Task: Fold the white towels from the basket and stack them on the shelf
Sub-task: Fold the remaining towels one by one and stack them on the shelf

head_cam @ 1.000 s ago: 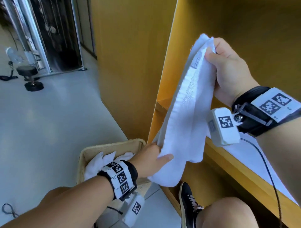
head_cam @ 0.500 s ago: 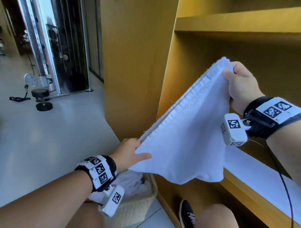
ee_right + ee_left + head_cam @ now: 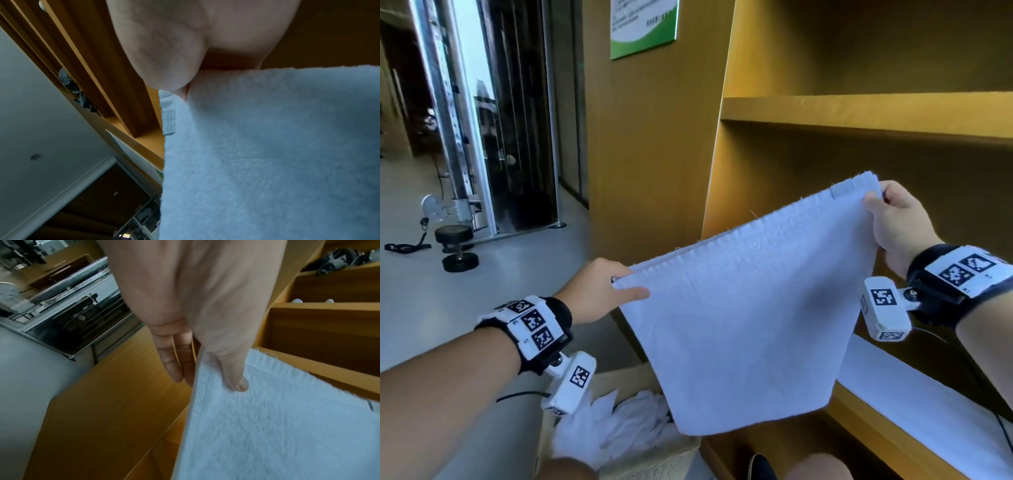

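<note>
Since the earlier frames the towel (image 3: 743, 318) has swung from a steep, nearly vertical hang to a wide spread, and the basket (image 3: 654, 459) has slid to the bottom of the head view as the gaze lifted toward the shelf (image 3: 859, 109).

The left hand (image 3: 592, 291) pinches the lower-left corner — thumb on the near face, fingers behind, as its wrist view confirms. The right hand (image 3: 897, 222) closes on the upper-right corner beside the small sewn label (image 3: 843, 190), thumb over the hem. Between them the top edge runs taut on a slant, the left end lower.

To fold well from here, I would level the two corners first, keep the edge tight so the hanging part drops square, then bring corner to corner and check that the hems meet before pressing a crease; a slack edge would likely give a skewed fold.

The towel is white terry, seemingly already doubled, with a ribbed band along the top hem and a soft rounded sag at the bottom. It hangs in the air before the yellow shelf unit, above the basket where more white towels (image 3: 619, 428) lie crumpled
</note>
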### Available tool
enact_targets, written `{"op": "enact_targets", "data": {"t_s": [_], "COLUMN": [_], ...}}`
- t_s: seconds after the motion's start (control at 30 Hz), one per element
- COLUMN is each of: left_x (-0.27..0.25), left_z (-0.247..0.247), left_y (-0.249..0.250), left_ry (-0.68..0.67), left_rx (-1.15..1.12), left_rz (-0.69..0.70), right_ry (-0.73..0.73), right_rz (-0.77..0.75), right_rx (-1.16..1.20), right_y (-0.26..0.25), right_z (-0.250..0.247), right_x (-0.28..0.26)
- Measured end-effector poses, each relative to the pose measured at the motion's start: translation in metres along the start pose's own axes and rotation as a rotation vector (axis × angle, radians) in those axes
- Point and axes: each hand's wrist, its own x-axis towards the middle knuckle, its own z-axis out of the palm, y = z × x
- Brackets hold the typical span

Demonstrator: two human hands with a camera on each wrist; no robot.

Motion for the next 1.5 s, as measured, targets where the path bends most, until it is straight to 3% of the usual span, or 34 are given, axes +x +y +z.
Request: {"op": "enact_targets", "data": {"t_s": [0.3, 0.63, 0.97, 1.13, 1.27, 1.5], "left_x": [0.037, 0.071, 0.098, 0.115, 0.133, 0.158], "left_z": [-0.02, -0.015, 0.004, 0.02, 0.037, 0.076], "left_y": [0.01, 0.048, 0.102, 0.128, 0.147, 0.179], "left_ry": [0.246, 0.356, 0.261, 0.149, 0.16, 0.074], "left_rx": [-0.231, -0.468, -0.581, -0.669, -0.676, -0.887], "left_rz": [-0.091, -0.174, -0.174, -0.207, -0.289, -0.322], "right_ry": [0.02, 0.039, 0.099, 0.164, 0.203, 0.162], "right_rz": [0.03, 0.054, 0.137, 0.204, 0.258, 0.263], "right_rx": [-0.053, -0.243, -0.255, -0.088, -0.02, 0.098], "right_y": [0.006, 0.015, 0.011, 0.005, 0.001, 0.004], "right_z": [-0.035, -0.081, -0.133, -0.156, -0.175, -0.201], "right_x": [-0.006, -0.015, -0.019, -0.024, -0.028, -0.041]}}
